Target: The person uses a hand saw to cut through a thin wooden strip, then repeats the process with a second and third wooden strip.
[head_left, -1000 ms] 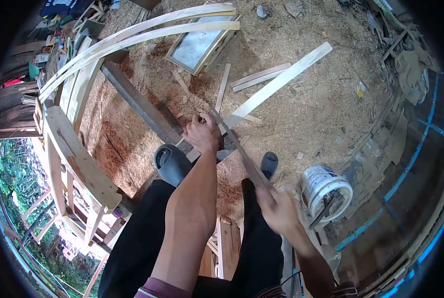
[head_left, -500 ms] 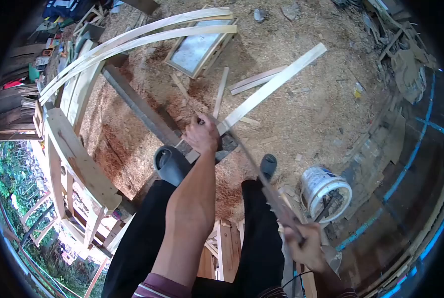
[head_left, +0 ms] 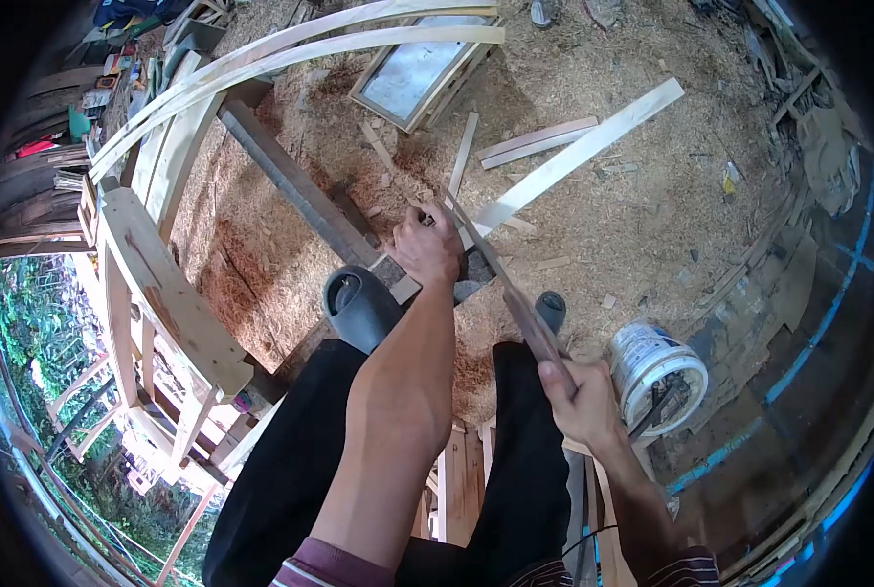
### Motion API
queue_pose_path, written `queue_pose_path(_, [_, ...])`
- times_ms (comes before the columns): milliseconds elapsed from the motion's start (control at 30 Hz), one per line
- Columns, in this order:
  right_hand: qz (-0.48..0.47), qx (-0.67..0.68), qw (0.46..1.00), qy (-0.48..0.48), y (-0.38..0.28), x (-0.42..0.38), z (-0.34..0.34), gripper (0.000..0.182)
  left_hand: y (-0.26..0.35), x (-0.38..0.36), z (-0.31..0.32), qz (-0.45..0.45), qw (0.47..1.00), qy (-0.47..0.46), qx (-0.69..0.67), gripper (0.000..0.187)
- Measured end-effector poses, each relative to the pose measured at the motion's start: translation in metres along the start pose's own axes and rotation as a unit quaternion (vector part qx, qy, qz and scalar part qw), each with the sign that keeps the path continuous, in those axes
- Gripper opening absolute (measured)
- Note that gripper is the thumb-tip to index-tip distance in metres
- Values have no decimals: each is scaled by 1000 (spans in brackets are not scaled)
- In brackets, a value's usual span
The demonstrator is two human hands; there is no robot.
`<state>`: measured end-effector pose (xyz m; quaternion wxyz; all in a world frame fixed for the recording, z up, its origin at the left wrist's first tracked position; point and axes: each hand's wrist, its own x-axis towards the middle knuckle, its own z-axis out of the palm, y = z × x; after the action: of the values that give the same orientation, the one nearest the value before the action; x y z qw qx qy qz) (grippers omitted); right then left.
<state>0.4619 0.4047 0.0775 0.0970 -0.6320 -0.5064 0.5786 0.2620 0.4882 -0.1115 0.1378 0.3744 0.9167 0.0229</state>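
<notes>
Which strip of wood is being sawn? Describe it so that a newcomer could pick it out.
Start at the sawdust-covered floor. The long pale strip runs diagonally to the left hand, which pins its near end. Unlike the shorter offcuts beside it, the handsaw crosses it.

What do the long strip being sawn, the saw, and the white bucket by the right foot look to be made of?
Long strip: pale raw wood, unfinished; it matches the offcuts and sawdust around it.
Saw: thin, dull grey blade, likely steel; brown, probably wooden handle, held by the right hand.
White bucket: looks like plastic, with a printed label; smooth, glossy wall.
Left hand presses the strip down.
</notes>
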Motion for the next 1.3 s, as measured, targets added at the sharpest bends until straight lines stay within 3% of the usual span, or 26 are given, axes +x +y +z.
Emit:
queue_pose_path(167, [9, -3, 1000, 18, -9, -11, 2, 35, -1, -2, 0, -7, 1000, -14, -1, 40])
queue_pose_path(267, [-18, 5, 998, 53, -1, 9, 19, 35, -4, -1, 3, -5, 1000, -11, 2, 40])
queue_pose_path(400, [14, -26, 999, 18, -13, 63, 32, 40, 0, -1, 0, -8, 1000, 4, -11, 39])
queue_pose_path(467, [-43, -29, 998, 36, -11, 87, 37, 43, 2, -3, -3, -7, 1000, -8, -9, 39])
queue_pose_path(567, [10, 22, 999, 28, -10, 63, 29, 42, 3, -1, -7, -9, 1000, -18, -7, 40])
queue_pose_path(667, [30, -38, 999, 8, 7, 9, 14, 42, 5, -2, -3, -14, 1000, -12, -15, 40])
queue_pose_path(700, [70, 13, 997, 0, -4, -13, 3, 42, 3, -2, -2, -16, 1000, -2, -17, 39])
queue_pose_path(767, [35, 42, 998, 31, -4, -48, -4, 39, 1, -1, -3, -18, 1000, -9, -17, 39])
queue_pose_path(900, [53, -15, 998, 22, -3, -57, -8, 37, 1, -2, 1, -13, 1000, 4, -11, 38])
queue_pose_path(1000, [63, 35, 997, 20, -6, -8, 3, 35, -1, -2, 2, 6, 1000, 8, 8, 39])
queue_pose_path(1033, [88, -22, 996, 7, 4, 19, 18, 37, -3, -2, 7, 12, 999, 35, 0, 39])
queue_pose_path(1133, [-10, -20, 999, 29, -9, 95, 46, 41, 1, -1, -2, 5, 1000, -1, 4, 40])
queue_pose_path(1300, [37, -20, 999, 31, -11, 70, 44, 43, -6, 1, 7, 8, 999, -20, 25, 40])
